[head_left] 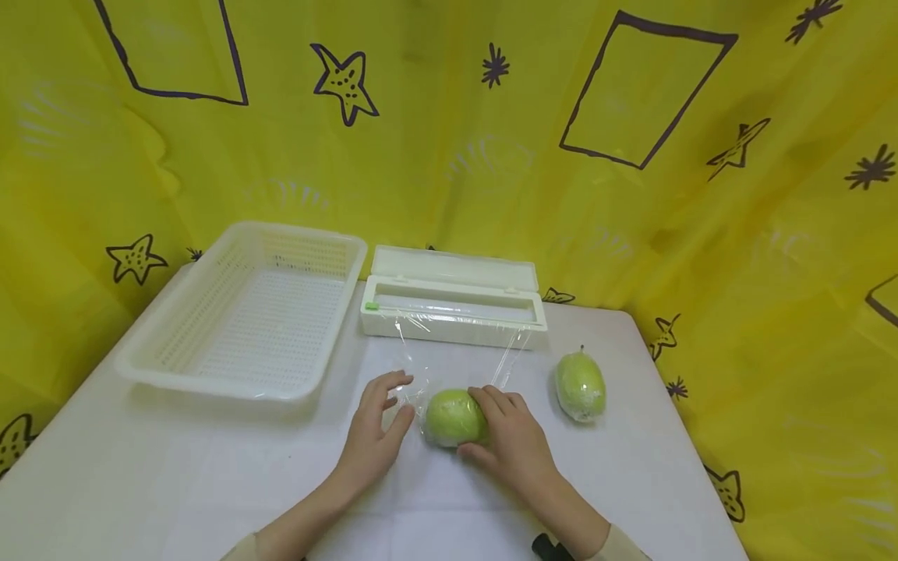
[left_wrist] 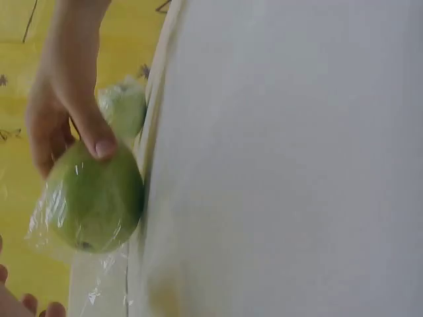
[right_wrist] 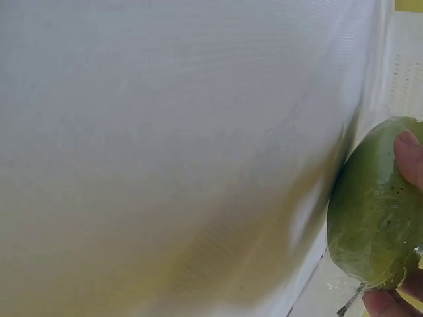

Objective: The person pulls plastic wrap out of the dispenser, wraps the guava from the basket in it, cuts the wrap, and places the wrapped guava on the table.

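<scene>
A green oval fruit (head_left: 449, 421) lies on the white table, with clear cling film (head_left: 507, 357) over it that stretches back to the dispenser box (head_left: 456, 332). My right hand (head_left: 515, 440) grips the fruit's right end, thumb on the near side and fingers over the top. In the right wrist view, the stem pokes out from this fruit (right_wrist: 367, 211) near the fingers. Just left of it my left hand (head_left: 372, 436) stands apart, fingers curved and thumb spread, beside the film's edge. Wrinkled film wraps the fruit (left_wrist: 99, 205) in the left wrist view.
A second green fruit (head_left: 580, 389), film-wrapped, sits to the right, stem pointing back. The white plastic basket (head_left: 228, 385) stands at the back left. The box's lid (head_left: 456, 269) is raised, showing the roll. A yellow patterned curtain (head_left: 435, 156) hangs behind the table.
</scene>
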`<state>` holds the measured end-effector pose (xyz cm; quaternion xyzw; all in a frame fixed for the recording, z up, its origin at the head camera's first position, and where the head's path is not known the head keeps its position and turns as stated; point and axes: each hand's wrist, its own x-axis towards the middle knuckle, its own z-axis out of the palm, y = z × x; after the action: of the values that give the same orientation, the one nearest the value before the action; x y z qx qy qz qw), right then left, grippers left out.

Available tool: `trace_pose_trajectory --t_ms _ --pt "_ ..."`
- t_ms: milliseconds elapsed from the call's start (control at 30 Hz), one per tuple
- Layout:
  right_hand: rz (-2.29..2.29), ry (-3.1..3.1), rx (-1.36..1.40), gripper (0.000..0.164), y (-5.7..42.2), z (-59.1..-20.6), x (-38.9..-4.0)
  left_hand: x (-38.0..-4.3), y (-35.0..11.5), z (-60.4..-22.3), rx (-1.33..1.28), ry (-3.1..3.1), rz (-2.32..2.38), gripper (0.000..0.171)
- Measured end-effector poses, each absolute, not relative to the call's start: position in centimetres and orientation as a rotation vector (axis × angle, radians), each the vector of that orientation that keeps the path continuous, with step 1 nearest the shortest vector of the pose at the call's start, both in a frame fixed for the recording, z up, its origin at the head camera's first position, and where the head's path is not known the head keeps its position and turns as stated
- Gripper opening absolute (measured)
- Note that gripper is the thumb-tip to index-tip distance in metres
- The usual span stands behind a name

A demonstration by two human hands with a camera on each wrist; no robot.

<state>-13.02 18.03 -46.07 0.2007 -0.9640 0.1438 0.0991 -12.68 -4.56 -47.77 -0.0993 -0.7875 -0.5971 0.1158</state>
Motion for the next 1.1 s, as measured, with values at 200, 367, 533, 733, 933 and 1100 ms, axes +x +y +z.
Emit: trace_pose_trajectory --t_ms 200,367,533,733,933,1100 --pt "0.382 -2.846 0.602 0.084 17.9 -45.8 -13.1 -10.3 -4.5 -48.1 -0.172 -2.486 -2.048 0.04" --pt "0.415 -2.81 0.647 0.082 17.7 -45.5 -13.3 -12.4 -3.1 -48.8 -0.379 -2.57 -1.892 0.053" --pt "0.425 -2.801 0.682 0.082 17.4 -45.5 -13.6 -14.1 -2.2 -48.5 -0.505 -2.623 -1.467 0.044" --pt "0.402 -2.816 0.712 0.083 17.5 -45.5 -14.0 -15.8 -1.4 -47.9 -0.477 -2.643 -1.271 0.032" --pt "0.364 -2.803 0.741 0.086 17.3 -45.3 -13.8 -17.6 -0.9 -47.9 -0.418 -2.647 -1.423 0.024" --pt "0.341 -2.764 0.785 0.087 16.8 -45.4 -13.6 -18.7 -1.1 -48.0 -0.36 -2.631 -1.576 0.012"
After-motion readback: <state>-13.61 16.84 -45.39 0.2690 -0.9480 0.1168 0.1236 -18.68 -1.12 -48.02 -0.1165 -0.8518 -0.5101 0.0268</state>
